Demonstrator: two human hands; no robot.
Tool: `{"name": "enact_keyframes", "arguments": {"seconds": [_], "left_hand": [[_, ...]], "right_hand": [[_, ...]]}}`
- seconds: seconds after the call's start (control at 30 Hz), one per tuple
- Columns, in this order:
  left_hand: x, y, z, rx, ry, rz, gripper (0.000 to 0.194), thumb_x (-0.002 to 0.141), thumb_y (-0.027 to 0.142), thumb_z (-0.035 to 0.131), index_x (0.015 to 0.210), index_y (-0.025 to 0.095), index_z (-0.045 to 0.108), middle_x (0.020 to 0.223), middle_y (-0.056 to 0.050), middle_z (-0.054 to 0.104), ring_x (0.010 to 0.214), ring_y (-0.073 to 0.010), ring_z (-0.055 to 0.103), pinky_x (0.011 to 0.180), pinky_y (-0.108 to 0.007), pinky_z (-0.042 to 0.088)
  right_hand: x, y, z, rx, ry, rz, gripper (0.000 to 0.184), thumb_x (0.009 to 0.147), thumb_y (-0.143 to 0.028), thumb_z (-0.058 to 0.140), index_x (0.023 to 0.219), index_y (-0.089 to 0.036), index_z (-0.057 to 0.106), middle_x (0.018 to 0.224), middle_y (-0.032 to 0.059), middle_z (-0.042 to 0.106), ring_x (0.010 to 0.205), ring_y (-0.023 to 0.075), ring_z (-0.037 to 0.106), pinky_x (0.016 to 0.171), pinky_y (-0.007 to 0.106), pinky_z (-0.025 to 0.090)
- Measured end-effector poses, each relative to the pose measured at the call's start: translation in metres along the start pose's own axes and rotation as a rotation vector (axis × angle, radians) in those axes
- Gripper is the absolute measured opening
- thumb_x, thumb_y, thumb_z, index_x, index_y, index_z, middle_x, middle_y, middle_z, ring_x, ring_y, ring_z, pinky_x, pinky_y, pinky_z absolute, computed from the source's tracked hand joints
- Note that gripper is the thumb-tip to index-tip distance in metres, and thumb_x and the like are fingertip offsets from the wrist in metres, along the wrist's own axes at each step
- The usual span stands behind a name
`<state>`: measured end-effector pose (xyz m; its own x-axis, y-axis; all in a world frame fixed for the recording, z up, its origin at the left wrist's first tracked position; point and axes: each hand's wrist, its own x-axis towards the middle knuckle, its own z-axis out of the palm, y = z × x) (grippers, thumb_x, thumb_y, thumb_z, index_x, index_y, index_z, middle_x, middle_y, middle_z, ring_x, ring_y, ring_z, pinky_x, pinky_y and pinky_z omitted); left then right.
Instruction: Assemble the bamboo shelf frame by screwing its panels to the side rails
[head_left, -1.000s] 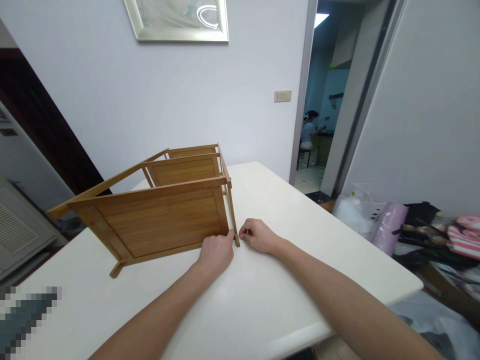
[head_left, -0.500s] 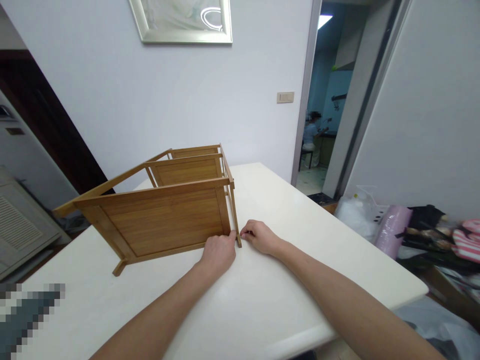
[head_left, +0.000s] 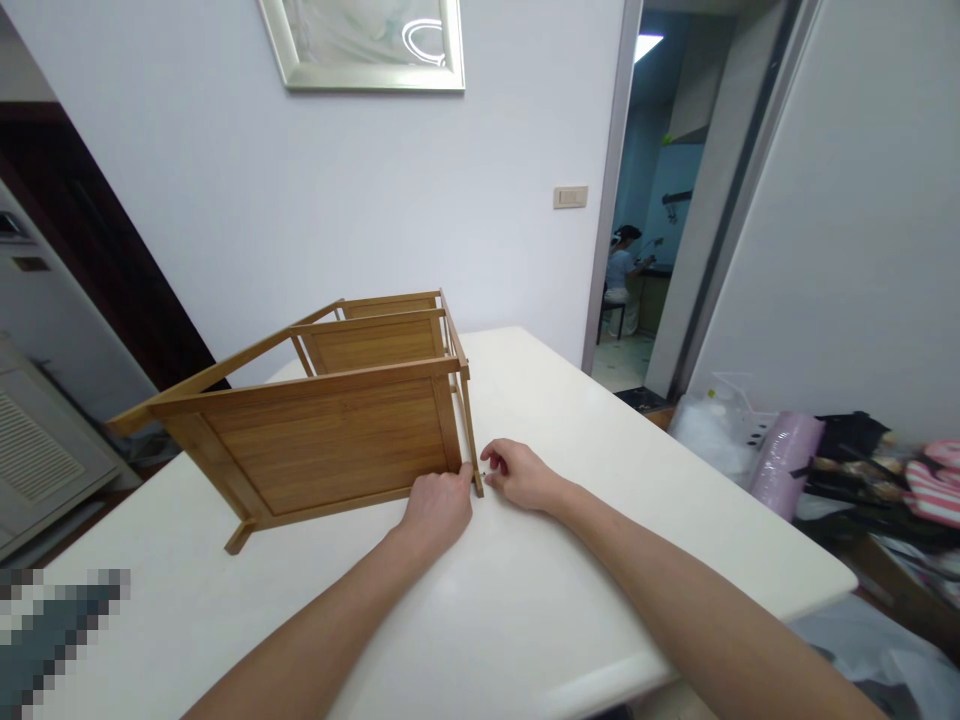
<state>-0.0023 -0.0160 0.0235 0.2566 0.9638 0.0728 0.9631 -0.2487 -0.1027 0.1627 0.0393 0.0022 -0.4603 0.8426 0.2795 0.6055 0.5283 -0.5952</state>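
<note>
A brown wooden shelf rack (head_left: 337, 435) lies on its side on the white table, its panels standing upright. My left hand (head_left: 441, 502) is closed on the rack's lower right corner, beside the end of a narrow leg. To the right of that leg is my right hand (head_left: 521, 475), with thumb and forefinger apart. Between its fingertips and the leg a small dark piece, like a screw end, sticks out; it is too small to make out well.
The white table (head_left: 600, 450) reaches to the wall. A framed picture (head_left: 367, 75) and a light switch (head_left: 570, 197) are on the wall. Through the doorway a person (head_left: 621, 270) sits. Beside the table lie a pink wrapped roll (head_left: 784, 465) and bags.
My right thumb and forefinger have parted from a pinch beside the leg, so the small piece there now shows. My left hand and the rack stay in place.
</note>
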Motion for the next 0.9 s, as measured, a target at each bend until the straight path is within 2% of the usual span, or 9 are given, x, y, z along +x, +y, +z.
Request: {"name": "enact_keyframes", "arguments": {"seconds": [0.3,0.73,0.9], "left_hand": [[-0.0002,0.001,-0.003,-0.011,-0.01,-0.006,0.03,0.088,0.011,0.032,0.107,0.017,0.055,0.086,-0.013,0.072,0.077,-0.0256,0.069,0.07,-0.036,0.048],[-0.0003,0.0007,-0.0018,-0.002,0.001,-0.004,0.03,0.088,0.011,0.033,0.107,0.017,0.055,0.085,-0.012,0.072,0.078,-0.0267,0.069,0.069,-0.036,0.048],[0.0,0.0003,-0.0005,-0.001,-0.002,-0.005,0.032,0.087,0.01,0.033,0.11,0.017,0.055,0.086,-0.012,0.072,0.077,-0.0261,0.069,0.069,-0.036,0.048]], "right_hand": [[0.0005,0.0033,0.0015,0.022,-0.001,-0.017,0.007,0.076,-0.013,0.059,0.081,-0.018,0.062,0.077,0.0004,0.058,0.066,0.0109,0.05,0.061,0.022,0.038],[0.0025,-0.0004,-0.0002,0.01,-0.042,-0.068,0.016,0.086,-0.017,0.053,0.079,-0.015,0.068,0.079,0.0034,0.057,0.073,0.0126,0.053,0.072,0.024,0.041],[0.0018,-0.0007,-0.0011,0.015,-0.008,-0.033,0.014,0.085,-0.016,0.052,0.09,-0.017,0.066,0.081,0.0025,0.059,0.072,0.0124,0.052,0.069,0.024,0.04]]}}
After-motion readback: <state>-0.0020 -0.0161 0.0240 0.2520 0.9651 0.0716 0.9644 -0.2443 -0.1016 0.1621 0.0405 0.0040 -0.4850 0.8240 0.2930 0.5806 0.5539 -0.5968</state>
